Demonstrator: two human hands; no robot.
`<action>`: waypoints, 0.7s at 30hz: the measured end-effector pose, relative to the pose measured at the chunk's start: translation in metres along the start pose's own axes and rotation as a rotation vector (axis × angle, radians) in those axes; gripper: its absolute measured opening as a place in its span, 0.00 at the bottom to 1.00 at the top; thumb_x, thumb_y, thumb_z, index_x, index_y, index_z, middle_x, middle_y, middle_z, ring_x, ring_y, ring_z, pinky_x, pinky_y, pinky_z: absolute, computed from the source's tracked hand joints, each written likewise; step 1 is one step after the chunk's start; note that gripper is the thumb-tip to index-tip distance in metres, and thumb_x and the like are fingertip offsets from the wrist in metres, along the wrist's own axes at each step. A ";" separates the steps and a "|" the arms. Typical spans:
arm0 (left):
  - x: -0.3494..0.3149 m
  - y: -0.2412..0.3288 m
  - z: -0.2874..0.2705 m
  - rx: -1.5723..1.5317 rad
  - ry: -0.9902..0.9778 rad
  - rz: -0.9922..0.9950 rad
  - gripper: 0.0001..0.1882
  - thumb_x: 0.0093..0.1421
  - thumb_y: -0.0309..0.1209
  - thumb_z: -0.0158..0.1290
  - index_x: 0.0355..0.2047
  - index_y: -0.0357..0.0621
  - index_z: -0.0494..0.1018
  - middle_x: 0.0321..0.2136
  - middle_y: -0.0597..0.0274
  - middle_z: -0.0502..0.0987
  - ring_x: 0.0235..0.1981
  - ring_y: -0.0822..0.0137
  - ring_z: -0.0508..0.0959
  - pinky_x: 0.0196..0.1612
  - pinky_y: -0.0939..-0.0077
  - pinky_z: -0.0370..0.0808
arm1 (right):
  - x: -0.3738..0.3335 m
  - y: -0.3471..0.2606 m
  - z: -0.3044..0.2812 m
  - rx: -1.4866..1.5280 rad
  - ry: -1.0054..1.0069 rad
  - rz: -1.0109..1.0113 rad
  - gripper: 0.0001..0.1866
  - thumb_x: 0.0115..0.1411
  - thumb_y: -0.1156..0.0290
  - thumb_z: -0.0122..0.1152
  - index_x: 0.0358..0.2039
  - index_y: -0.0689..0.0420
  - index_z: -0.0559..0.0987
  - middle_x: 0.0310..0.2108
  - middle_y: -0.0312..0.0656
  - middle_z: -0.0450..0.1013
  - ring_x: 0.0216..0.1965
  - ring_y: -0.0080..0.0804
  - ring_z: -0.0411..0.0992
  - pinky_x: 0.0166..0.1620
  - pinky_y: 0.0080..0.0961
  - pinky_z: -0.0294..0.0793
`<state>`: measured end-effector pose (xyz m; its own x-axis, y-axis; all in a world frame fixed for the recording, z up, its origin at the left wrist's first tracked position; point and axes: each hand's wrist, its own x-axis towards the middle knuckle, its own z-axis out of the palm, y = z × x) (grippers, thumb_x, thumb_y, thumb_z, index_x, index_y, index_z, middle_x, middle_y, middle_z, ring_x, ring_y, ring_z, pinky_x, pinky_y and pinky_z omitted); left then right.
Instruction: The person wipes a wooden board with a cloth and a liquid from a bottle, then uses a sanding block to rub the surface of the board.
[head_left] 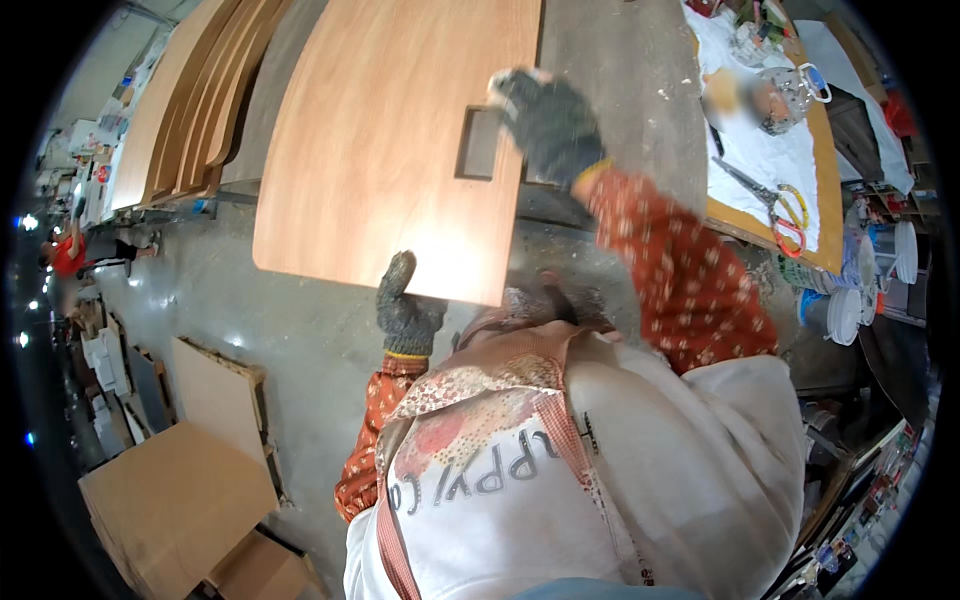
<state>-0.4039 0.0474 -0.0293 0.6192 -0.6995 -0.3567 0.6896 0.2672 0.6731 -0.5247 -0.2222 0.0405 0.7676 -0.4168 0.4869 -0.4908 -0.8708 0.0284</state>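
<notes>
A light wood-grain board (390,150) lies before me, with a rectangular cutout near its right edge. My left hand (408,310), in a grey knit glove, grips the near edge, the thumb over the top and the other fingers mostly hidden. Over the right edge beside the cutout is my right hand (550,122), in a dark glove and blurred by motion. Its fingers are curled around something pale at the fingertips, too smeared to name.
Several curved wooden panels (190,100) lean at the far left. To the right, a white-covered table (730,205) bears scissors (765,195) and a clear plastic bag (785,100). Buckets (838,310) stand beyond it. Cardboard (180,500) lies lower left; another person (70,250) is far left.
</notes>
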 end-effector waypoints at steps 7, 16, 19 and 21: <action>0.021 0.038 -0.010 -0.079 0.069 -0.048 0.21 0.60 0.38 0.55 0.48 0.36 0.72 0.46 0.48 0.76 0.46 0.53 0.77 0.50 0.54 0.76 | -0.056 0.016 -0.018 0.032 0.101 -0.137 0.20 0.57 0.52 0.58 0.48 0.47 0.76 0.53 0.36 0.70 0.56 0.35 0.66 0.62 0.38 0.60; 0.029 0.053 -0.037 0.146 0.258 0.247 0.29 0.64 0.45 0.50 0.57 0.35 0.64 0.55 0.49 0.69 0.54 0.53 0.72 0.57 0.57 0.71 | -0.081 0.191 -0.072 0.117 0.077 0.486 0.31 0.59 0.42 0.54 0.51 0.56 0.77 0.38 0.51 0.78 0.40 0.46 0.76 0.48 0.38 0.72; 0.024 0.042 -0.027 0.374 0.456 0.459 0.26 0.65 0.41 0.50 0.57 0.37 0.65 0.55 0.52 0.71 0.54 0.58 0.72 0.57 0.60 0.71 | -0.090 0.232 -0.069 -0.296 -0.098 0.711 0.36 0.58 0.40 0.51 0.56 0.56 0.72 0.39 0.57 0.77 0.40 0.53 0.76 0.48 0.44 0.72; 0.018 0.039 -0.016 0.255 0.488 0.432 0.24 0.65 0.38 0.50 0.58 0.39 0.66 0.54 0.55 0.71 0.53 0.61 0.73 0.56 0.62 0.71 | -0.091 0.246 -0.055 -0.250 -0.294 0.809 0.41 0.58 0.36 0.47 0.62 0.54 0.65 0.45 0.60 0.75 0.48 0.56 0.73 0.52 0.47 0.69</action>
<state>-0.3598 0.0563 -0.0195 0.9572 -0.1720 -0.2329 0.2709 0.2484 0.9300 -0.7383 -0.3842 0.0511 0.2050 -0.9584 0.1984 -0.9768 -0.2132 -0.0203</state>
